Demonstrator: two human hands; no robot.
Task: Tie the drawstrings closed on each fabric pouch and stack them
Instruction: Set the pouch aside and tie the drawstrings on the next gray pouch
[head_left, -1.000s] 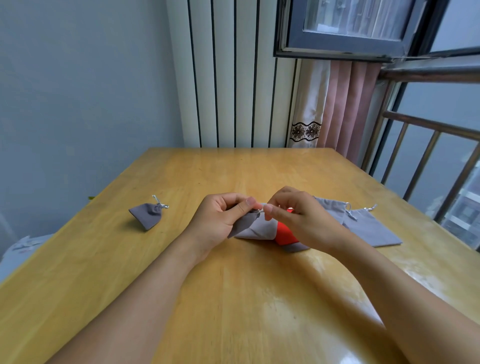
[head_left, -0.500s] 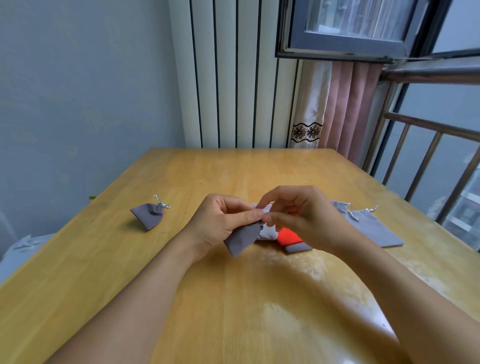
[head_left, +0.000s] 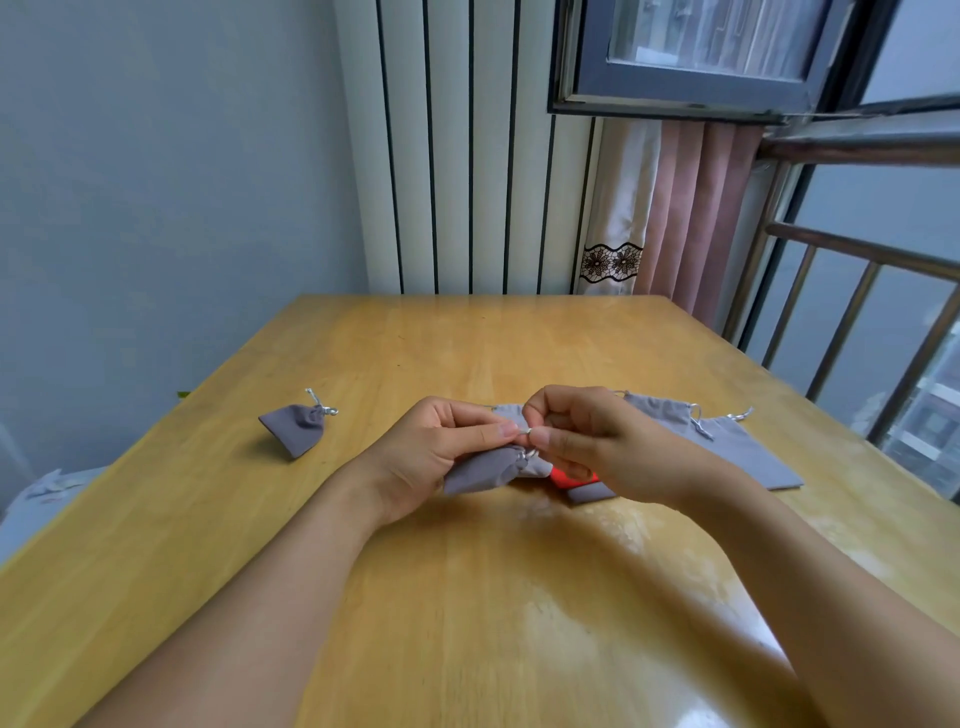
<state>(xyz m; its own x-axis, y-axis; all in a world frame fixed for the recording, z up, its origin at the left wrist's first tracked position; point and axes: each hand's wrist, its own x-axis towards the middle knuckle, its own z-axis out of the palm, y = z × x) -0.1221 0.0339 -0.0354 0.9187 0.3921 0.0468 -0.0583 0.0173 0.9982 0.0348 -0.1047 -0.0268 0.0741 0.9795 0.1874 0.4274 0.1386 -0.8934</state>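
A small grey fabric pouch (head_left: 483, 469) hangs just above the wooden table (head_left: 467, 597) in the middle. My left hand (head_left: 441, 447) pinches it at its gathered neck. My right hand (head_left: 587, 441) pinches the pale drawstring (head_left: 525, 432) at that neck, fingertip to fingertip with the left. A tied grey pouch (head_left: 297, 428) lies on the left of the table. Flat grey pouches (head_left: 737, 447) lie on the right behind my right hand, and a red pouch (head_left: 563, 476) shows partly under it.
The table's left edge (head_left: 130, 499) runs close to the tied pouch. A radiator (head_left: 467, 156) and a pink curtain (head_left: 691, 218) stand behind the far edge. A metal railing (head_left: 857, 322) is at the right.
The pouch has been lifted off the pile and turned so its body points down-left. My right hand has shifted its fingers onto the drawstring at the neck.
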